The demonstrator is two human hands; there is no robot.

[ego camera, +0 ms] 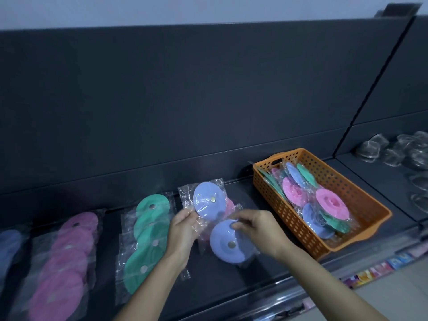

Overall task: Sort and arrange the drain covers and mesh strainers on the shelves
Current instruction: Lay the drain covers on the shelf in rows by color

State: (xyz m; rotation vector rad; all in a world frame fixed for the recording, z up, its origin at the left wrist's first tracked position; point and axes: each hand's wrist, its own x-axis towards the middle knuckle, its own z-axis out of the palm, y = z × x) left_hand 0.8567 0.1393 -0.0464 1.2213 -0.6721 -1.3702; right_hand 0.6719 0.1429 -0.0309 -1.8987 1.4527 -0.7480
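Nearest, above the front of shelf (231, 288): left hand (185, 228), thumb and curled fingers pinching the lower left corner of the clear bag round upper blue cover (208, 201). Held almost upright, face and centre stud toward the camera, bag's long axis running up and slightly left.

Just beside it, right hand (257, 228), fingers bent, tips pinching the far edge of lower blue cover (228, 245). Lying flatter, face up, stud near the middle; touching the shelf or just over it, cannot tell which. Between and behind both discs, part of pink cover (229, 206) among the same bags.

Left of the hands, flat on the shelf: green row (148, 237) of bagged covers, overlapping, studs up, long axis running from near left to far right. Further left, pink row (69, 256), same lay, same slant. At the left edge, cut off by the frame, blue covers (9, 244).

Right of the hands, well apart from the rows: orange basket (354, 193), perforated, long axis from far left to near right, near corner at the shelf front. Inside, loose pile (331, 202) of bagged blue, pink and green covers, tilted every way.

Beyond the divider, in the next bay, clear pieces (405, 151), too blurred to name.
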